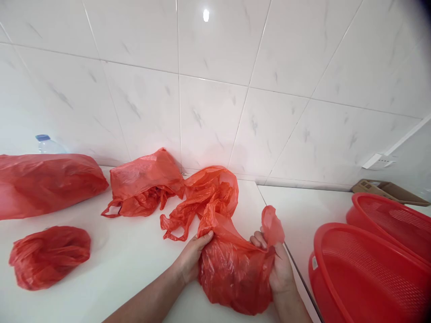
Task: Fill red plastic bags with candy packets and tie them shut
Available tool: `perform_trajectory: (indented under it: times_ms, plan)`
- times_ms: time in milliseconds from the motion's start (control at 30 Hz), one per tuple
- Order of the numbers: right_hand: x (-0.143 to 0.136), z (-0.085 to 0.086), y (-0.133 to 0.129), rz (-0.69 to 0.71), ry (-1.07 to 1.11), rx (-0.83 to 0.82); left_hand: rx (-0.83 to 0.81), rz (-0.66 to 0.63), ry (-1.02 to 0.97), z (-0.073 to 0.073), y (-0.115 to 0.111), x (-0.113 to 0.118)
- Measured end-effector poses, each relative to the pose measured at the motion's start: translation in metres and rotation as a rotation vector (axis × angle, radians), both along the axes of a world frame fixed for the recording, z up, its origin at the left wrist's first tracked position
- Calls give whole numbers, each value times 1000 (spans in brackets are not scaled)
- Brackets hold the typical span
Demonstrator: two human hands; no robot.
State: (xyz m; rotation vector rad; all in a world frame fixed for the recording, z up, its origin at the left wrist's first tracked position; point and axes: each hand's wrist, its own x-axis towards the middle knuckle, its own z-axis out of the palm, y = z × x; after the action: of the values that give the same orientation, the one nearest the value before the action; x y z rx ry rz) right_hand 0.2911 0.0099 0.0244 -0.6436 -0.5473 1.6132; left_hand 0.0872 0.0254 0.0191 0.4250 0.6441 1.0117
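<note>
A: Hand status?

B: Left hand (192,256) pinches the upper left edge of a red plastic bag (235,273), fingers closed on the film. Right hand (278,267) clenches the bag's right edge; one handle flap stands above the fingers.

A: Bag location?

B: Front centre of the white counter (134,264), sagging between both hands.

A: Surroundings?

B: Crumpled empty bag (205,197) touching behind it. Filled bag (144,181) against the tiled wall. Small tied bag (49,255) and long filled bag (43,181) far left. Red colanders (373,273) close on the right. Bare counter lies open to the left, between hands and tied bag.
</note>
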Motion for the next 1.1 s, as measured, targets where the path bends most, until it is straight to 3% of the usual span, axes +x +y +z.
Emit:
perform_trajectory:
  times_ms: [100, 233, 367, 533, 733, 833, 933, 1100]
  plan:
    - [-10, 3, -6, 61, -74, -26, 68, -41, -57, -2, -1, -4]
    - [-18, 6, -8, 37, -230, -91, 195, -144, -124, -3, -3, -8]
    - [-19, 7, -8, 60, -41, -110, 147, -120, -91, -4, -3, -9]
    - [-21, 11, -9, 108, -6, 68, 137, -92, -62, -4, -1, -7]
    - [-34, 33, -7, 347, 260, -279, 184, -70, -29, -2, -2, -3]
    - [-42, 42, -15, 333, -133, -89, 230, -75, 8, 2, -4, 1]
    - [-49, 39, -21, 341, -562, 40, 289, -85, 62, 6, -7, 6]
    - [-55, 16, -20, 337, -757, 92, 340, -186, 112, 4, -12, 14]
